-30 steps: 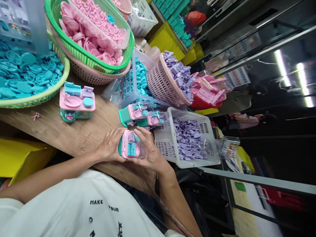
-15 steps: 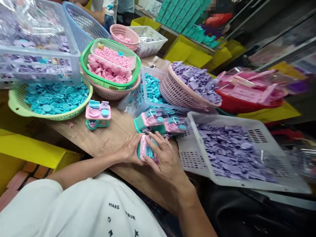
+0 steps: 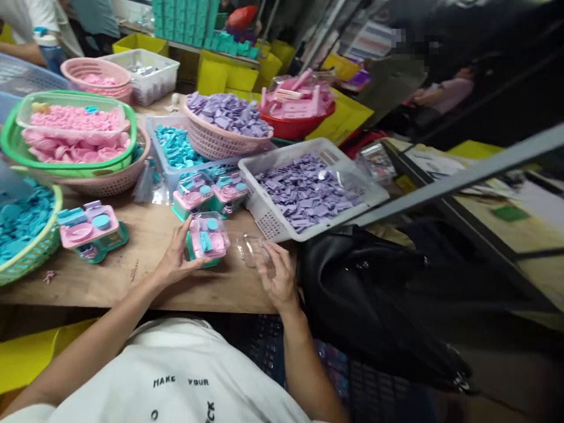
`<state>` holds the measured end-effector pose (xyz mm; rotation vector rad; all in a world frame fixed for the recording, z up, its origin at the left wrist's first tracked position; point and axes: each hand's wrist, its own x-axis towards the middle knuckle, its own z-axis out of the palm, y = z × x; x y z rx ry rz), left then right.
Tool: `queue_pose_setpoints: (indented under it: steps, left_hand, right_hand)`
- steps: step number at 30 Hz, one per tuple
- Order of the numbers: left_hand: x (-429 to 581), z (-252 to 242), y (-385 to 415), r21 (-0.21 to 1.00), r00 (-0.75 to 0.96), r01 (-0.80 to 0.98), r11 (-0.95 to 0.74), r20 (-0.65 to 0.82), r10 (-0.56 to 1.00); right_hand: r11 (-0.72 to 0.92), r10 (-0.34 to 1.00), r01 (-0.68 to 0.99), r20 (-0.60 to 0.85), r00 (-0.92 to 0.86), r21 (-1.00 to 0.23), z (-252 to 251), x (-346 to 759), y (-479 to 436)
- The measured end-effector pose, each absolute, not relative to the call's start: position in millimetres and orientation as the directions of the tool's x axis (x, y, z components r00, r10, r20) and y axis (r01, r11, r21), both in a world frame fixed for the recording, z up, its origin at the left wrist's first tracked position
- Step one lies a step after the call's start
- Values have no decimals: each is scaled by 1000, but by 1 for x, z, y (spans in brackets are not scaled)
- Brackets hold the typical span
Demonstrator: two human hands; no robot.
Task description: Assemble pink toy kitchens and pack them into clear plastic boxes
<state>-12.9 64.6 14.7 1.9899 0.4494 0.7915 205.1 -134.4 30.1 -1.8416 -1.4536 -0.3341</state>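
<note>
My left hand [image 3: 176, 255] grips a small pink and teal toy kitchen [image 3: 208, 238] from its left side, near the front edge of the wooden table [image 3: 176, 294]. To its right, my right hand [image 3: 277, 273] has its fingertips on a clear plastic piece [image 3: 252, 249]. Just behind the held toy stand two similar toys, a left one [image 3: 192, 192] and a right one [image 3: 230, 191], side by side. Another toy kitchen [image 3: 91, 231] stands by itself on the left, beside a yellow-green basket of blue parts [image 3: 55, 226].
A white basket [image 3: 304, 236] of flat purple parts is at right, with a black bag [image 3: 365, 294] below it. Behind are a pink basket [image 3: 215, 140] of purple parts, a red bowl [image 3: 299, 126] and a green basket [image 3: 66, 167]. A person's arm [image 3: 22, 53] shows at upper left.
The view has swung right. The toy, earlier between both hands, is now upright in my left hand alone. My right hand has moved off it to the clear plastic piece.
</note>
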Motion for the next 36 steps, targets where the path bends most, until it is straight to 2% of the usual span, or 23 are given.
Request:
queue_pose_setpoints:
  steps: [4,6,8,11,13,15,17,19,21,25,28,30,33,36]
  left_hand:
    - [19,10,70,828,748,-17,-561,383,543]
    - [36,12,64,766,702,20,-642,447,555]
    - [39,23,60,646,660,90,-758,531,531]
    - [2,60,72,386,623,245,-889,640,450]
    - [-49,87,91,297,491,463,-835,699,520]
    - [-107,106,114,362,256,691,-627,688,679]
    - [-154,112,134,386,136,813,-436,602,786]
    - [-180,106,147,353,158,863,-361,490,858]
    - [-187,94,150,289,233,881,-374,424,875]
    - [-166,76,134,178,240,912,-370,499,833]
    - [-145,74,109,181,229,912,-368,520,823]
    - [-134,75,87,232,272,875,-425,490,828]
    - [-124,73,56,401,407,709,-580,439,801]
    - [-119,62,44,535,549,497,-683,416,725]
  right_hand:
    - [-269,762,906,503,407,-327,6,201,-130]
    - [-339,787,895,434,438,-288,3,195,-125]
    - [-415,768,868,407,495,-272,3,189,-131]
    - [-468,744,845,400,535,-258,2,193,-153]
    - [-359,783,885,420,459,-298,-3,203,-165]
    - [-235,827,909,422,373,-343,-10,212,-167]
    - [-183,859,910,390,332,-372,-19,215,-162]
    - [-188,874,898,349,338,-398,-25,214,-153]
    - [-214,871,879,324,369,-425,-29,209,-147]
    - [-206,856,867,345,384,-454,-29,186,-150]
    - [-149,876,868,345,339,-474,-25,160,-158]
    - [-101,900,861,322,293,-499,-19,146,-160]
    - [-5,926,806,300,227,-592,-1,135,-155]
    - [130,920,697,348,181,-705,30,136,-143]
